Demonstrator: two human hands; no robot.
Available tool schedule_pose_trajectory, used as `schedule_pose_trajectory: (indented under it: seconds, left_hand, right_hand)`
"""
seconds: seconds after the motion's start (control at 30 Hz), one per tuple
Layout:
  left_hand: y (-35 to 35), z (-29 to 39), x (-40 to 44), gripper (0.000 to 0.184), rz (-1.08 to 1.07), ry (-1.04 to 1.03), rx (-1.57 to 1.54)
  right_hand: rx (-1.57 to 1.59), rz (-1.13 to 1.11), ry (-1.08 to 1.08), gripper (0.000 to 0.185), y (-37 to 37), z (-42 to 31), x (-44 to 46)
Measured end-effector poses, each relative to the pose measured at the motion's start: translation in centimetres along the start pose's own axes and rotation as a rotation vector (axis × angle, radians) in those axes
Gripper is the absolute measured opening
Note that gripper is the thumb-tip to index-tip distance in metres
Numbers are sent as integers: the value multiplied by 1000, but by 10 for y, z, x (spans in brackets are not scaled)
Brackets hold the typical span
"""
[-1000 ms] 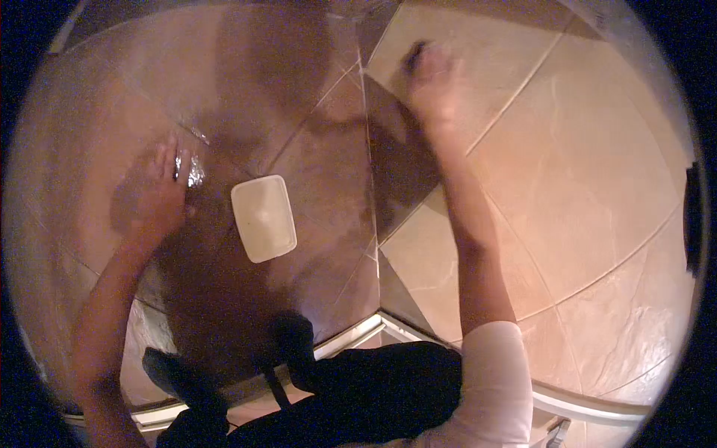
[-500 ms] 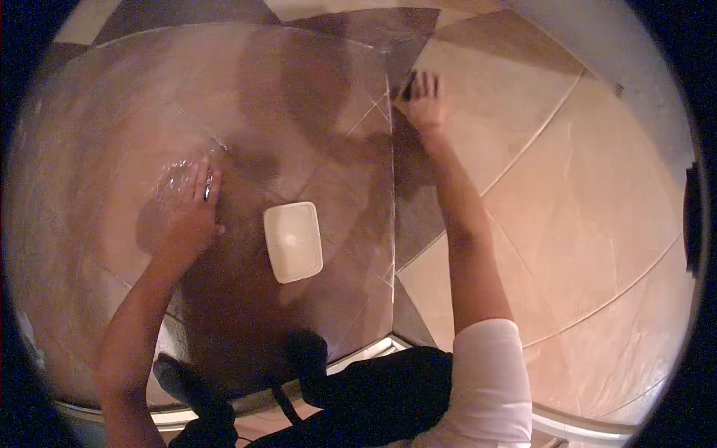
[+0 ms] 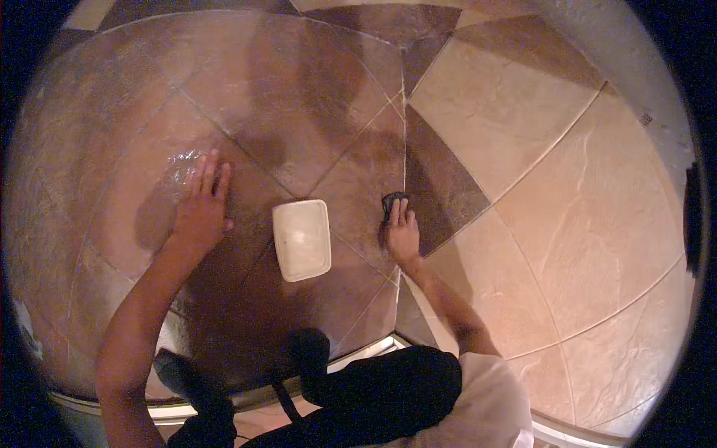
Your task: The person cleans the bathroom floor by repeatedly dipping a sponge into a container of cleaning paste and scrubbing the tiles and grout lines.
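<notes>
The left hand (image 3: pixel 200 214) spreads itself over brown tiles (image 3: pixel 343 168), the right hand (image 3: pixel 403 236) grasps a dark pad (image 3: pixel 393 199), with a white container (image 3: pixel 304 250) between.

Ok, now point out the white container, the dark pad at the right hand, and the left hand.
White container (image 3: pixel 302 240), head view: its middle, inside the rim.
Dark pad (image 3: pixel 388 202), head view: its uncovered part.
Left hand (image 3: pixel 200 213), head view: the back of it.

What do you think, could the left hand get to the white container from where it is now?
Probably yes. The left hand seems to hold nothing, and only tile shows between it and the white container; the right hand is on the far side.
</notes>
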State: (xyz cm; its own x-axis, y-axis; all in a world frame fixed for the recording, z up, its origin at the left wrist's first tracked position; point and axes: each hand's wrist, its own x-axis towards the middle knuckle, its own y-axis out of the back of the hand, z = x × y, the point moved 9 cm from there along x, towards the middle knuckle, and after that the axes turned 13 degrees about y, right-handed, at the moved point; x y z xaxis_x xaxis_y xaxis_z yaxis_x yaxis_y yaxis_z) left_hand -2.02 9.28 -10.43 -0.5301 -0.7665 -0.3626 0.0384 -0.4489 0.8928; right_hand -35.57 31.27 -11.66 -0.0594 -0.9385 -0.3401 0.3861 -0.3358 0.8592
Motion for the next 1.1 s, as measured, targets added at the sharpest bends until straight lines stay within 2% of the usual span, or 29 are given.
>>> schedule_pose_trajectory:
  seconds: [0.07, 0.1, 0.17, 0.3, 0.37, 0.43, 0.57, 0.63, 0.67, 0.7, 0.77, 0.8, 0.83, 0.9, 0.93, 0.97, 1.03, 1.07, 1.1]
  left_hand:
    - [-2, 3, -2, 105, -71, 13, -75]
    - [-2, 2, -3, 105, -74, 18, -80]
    - [1, 1, -4, 105, -18, 22, -76]
    - [7, -3, -4, 105, -63, 72, -85]
    - [11, -2, -6, 104, -50, 44, -113]
    - [8, -4, -5, 106, -24, 64, -45]
    - [13, -1, -5, 107, -41, 92, 18]
    - [10, 0, -3, 107, -52, 79, 19]
    - [7, 0, -2, 107, -60, 66, 20]
    - [5, -1, -1, 107, -59, 71, 18]
    - [2, 0, -1, 106, -36, 54, -1]
    - [3, 1, 0, 106, -38, 51, -3]
    - [6, 1, 1, 105, -36, 64, 5]
    - [6, 1, 2, 104, -33, 69, 5]
    - [5, 0, 1, 106, -38, 65, -10]
    - [6, -2, 2, 107, -36, 64, -20]
    - [4, -5, 3, 108, -11, 45, -33]
    - [1, -5, 1, 109, 7, 23, -62]
    - [-3, -5, 3, 109, 7, 16, -70]
  right_hand:
    - [193, 148, -97, 50, 5, -2, -4]
    - [192, 145, -91, 50, 4, -1, 6]
    - [354, 323, -150, 48, 36, 22, 56]
    - [284, 461, -272, 45, 43, 78, 182]
    - [143, 639, -204, 40, 40, 110, 252]
    - [194, 371, -177, 37, 95, 104, 294]
    - [382, 356, -273, 35, 99, 123, 320]
    - [531, 464, -34, 35, 97, 114, 310]
    - [201, 489, -13, 34, 69, 117, 314]
    - [200, 491, -8, 34, 76, 126, 314]
    - [-111, 157, 161, 31, 90, 120, 320]
    - [-329, 117, 296, 27, 130, 99, 316]
    - [-330, 107, 294, 27, 144, 102, 317]
    - [-455, 390, 313, 25, 182, 104, 312]
    - [-623, 235, 311, 24, 171, 106, 312]
    - [-627, 238, 308, 24, 165, 108, 306]
    - [-414, 236, 48, 25, 125, 134, 294]
    - [-308, 281, 63, 24, 93, 138, 290]
    - [-344, 90, 164, 22, 81, 117, 273]
